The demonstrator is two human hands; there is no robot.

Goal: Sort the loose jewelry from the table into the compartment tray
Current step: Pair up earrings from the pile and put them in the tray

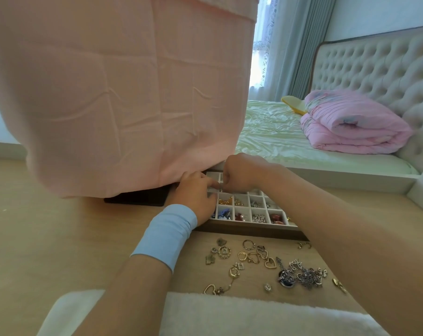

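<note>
Compartment tray [249, 232] | left hand [195, 194] and right hand [239, 173] curled, meeting above it | grip narrow, held piece unclear

Both our forearms reach from the near edge of the table [48, 226] toward its far edge, the right one slanting in from the near right corner. Our left hand [196, 197] lies knuckles up with its fingers curled and a blue band [166, 234] round the wrist. Our right hand [237, 172] is bunched, its fingertips pointing down and meeting the left fingertips. Whether they pinch anything is too small to tell.
</note>
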